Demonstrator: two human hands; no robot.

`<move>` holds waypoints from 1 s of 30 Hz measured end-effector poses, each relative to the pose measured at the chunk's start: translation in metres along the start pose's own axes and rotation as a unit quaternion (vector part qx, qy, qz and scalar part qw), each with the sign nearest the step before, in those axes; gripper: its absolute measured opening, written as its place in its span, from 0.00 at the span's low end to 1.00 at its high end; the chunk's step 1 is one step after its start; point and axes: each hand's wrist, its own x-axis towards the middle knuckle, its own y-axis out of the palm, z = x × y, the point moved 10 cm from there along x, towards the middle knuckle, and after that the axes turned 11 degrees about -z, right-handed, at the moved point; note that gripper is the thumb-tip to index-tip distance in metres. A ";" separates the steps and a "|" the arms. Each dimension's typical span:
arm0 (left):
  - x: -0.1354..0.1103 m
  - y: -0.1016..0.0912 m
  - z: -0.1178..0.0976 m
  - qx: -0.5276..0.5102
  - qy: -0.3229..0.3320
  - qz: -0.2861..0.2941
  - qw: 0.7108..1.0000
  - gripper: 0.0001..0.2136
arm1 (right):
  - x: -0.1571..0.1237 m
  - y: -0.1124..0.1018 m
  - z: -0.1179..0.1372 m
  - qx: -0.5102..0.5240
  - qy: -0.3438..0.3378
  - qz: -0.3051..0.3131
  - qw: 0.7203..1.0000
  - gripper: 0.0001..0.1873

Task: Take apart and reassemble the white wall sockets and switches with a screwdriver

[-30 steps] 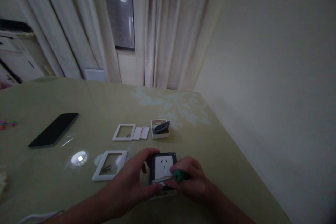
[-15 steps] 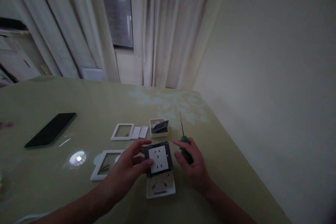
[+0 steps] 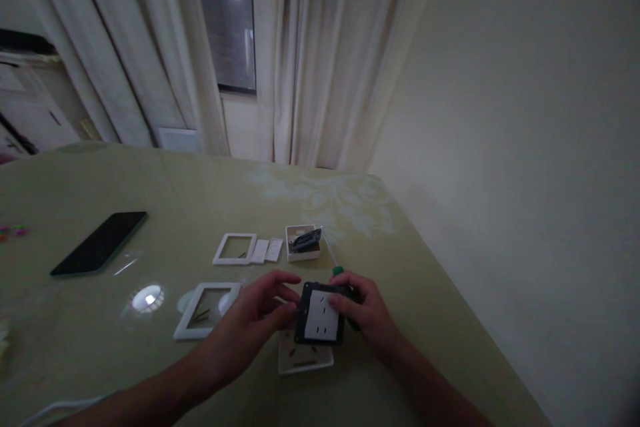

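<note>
Right hand (image 3: 367, 307): fingers gripping socket (image 3: 317, 321), screwdriver (image 3: 339, 270).
Left hand (image 3: 263, 310): fingers parted, beside socket.
Socket: apparently being positioned over base (image 3: 306, 359), inside counter's (image 3: 425, 340) right edge; likely needs aligning next.

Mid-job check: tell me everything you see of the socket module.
The socket module is squarish, with a black frame around a white face pierced by dark slots; it looks like plastic. Its face is turned toward the camera, slightly tilted. The right hand grips its right side, thumb over the face's upper right. The left hand is at its left edge; contact is unclear. In view, it partly covers a white base.
</note>
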 end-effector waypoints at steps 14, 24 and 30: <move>-0.026 -0.003 0.018 0.407 0.132 0.106 0.898 0.48 | -0.006 0.014 0.017 -0.164 -0.106 0.057 0.979 0.13; -0.029 0.002 0.009 0.416 0.107 0.094 0.898 0.40 | -0.019 0.020 0.036 -0.232 -0.207 0.035 0.950 0.05; -0.030 0.010 0.001 0.429 0.125 0.092 0.890 0.38 | -0.028 0.026 0.038 -0.266 -0.251 0.042 0.930 0.05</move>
